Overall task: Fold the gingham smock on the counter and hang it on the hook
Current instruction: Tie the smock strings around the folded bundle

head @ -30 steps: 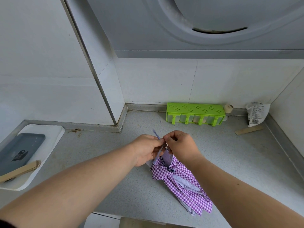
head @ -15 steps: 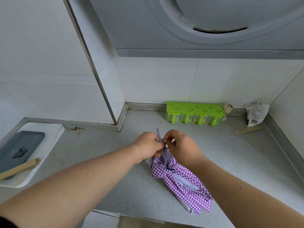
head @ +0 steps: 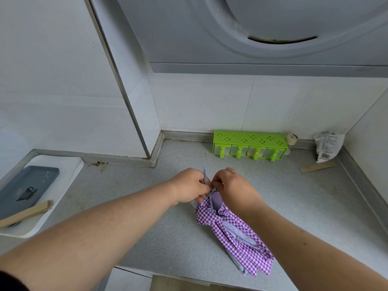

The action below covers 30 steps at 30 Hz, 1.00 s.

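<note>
The purple-and-white gingham smock (head: 235,236) lies bunched into a long narrow bundle on the grey speckled counter (head: 304,206), running from the middle toward the front edge. At its far end my left hand (head: 189,185) and my right hand (head: 233,185) meet, both pinching the smock's thin lilac strap (head: 205,172). One end of the strap sticks up between my fingers. My right forearm covers part of the bundle's right side. No hook is in view.
A green plastic rack (head: 249,144) stands against the back wall, with a crumpled packet (head: 327,149) and a flat wooden stick (head: 317,166) to its right. A white tray (head: 69,175) holding a dark phone (head: 27,187) sits at left. A range hood (head: 262,30) hangs overhead.
My hands have kept working the strap at the top of the bundle, shifting only slightly. The strap end now stands more upright. The smock stays in place.
</note>
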Tool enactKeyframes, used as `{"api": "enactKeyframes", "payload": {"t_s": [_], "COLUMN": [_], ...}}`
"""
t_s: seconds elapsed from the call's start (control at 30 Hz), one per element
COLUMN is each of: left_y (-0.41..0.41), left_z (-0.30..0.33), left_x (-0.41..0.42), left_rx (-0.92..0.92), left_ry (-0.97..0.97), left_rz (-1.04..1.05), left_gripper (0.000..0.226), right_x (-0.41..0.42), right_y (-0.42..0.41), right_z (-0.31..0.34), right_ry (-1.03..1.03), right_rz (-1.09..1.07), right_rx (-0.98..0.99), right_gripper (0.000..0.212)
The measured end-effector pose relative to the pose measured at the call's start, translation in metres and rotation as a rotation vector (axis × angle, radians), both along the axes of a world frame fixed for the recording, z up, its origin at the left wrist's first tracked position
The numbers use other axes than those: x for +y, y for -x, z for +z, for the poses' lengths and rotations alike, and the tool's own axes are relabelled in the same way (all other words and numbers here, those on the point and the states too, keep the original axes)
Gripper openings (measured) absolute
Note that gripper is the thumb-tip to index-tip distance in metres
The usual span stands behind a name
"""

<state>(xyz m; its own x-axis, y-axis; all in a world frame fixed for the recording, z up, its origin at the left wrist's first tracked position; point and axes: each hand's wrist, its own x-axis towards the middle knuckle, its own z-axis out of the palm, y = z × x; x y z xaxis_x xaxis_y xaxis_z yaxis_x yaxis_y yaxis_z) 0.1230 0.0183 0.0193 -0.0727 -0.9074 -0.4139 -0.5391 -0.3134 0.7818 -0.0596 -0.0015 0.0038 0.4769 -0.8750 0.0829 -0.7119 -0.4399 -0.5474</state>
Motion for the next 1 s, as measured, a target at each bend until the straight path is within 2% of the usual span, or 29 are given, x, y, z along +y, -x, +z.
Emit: {"api": "enactKeyframes", "payload": {"t_s": [0.1,0.27,0.33,0.5,0.6,0.77,0.87,1.0], "left_y": [-0.001,-0.003,-0.003,-0.006,-0.008,-0.007,-0.008,-0.009], "left_z": [0.004,0.009,0.008,0.002,-0.001,-0.001,0.000,-0.001], "left_x": [0.000,0.003,0.004,0.007,0.006,0.005,0.004,0.006], "left_rx": [-0.075,-0.132,-0.086,0.248,0.380,0.408,0.376,0.348], "left_ry": [0.032,0.019,-0.020,-0.179,-0.210,-0.213,-0.209,-0.212], "left_rz": [-0.079,-0.185,-0.184,-0.062,0.036,0.076,0.057,0.030], "left_gripper": [0.014,0.021,0.018,0.017,0.018,0.014,0.013,0.013], "right_x": [0.001,0.005,0.007,0.012,0.015,0.018,0.020,0.024], "right_y": [0.001,0.004,0.004,0.005,0.008,0.009,0.007,0.004], "right_z": [-0.002,0.000,0.001,0.005,0.004,0.006,0.006,0.007], "right_ry": [-0.064,-0.158,-0.156,-0.180,-0.200,-0.309,-0.311,-0.345], "right_rz": [-0.030,-0.045,-0.035,-0.045,-0.051,-0.124,-0.137,-0.158], "right_rx": [-0.037,-0.114,-0.107,-0.108,-0.173,-0.292,-0.324,-0.387], "right_gripper": [0.008,0.019,0.019,0.017,0.015,0.011,0.016,0.010]}}
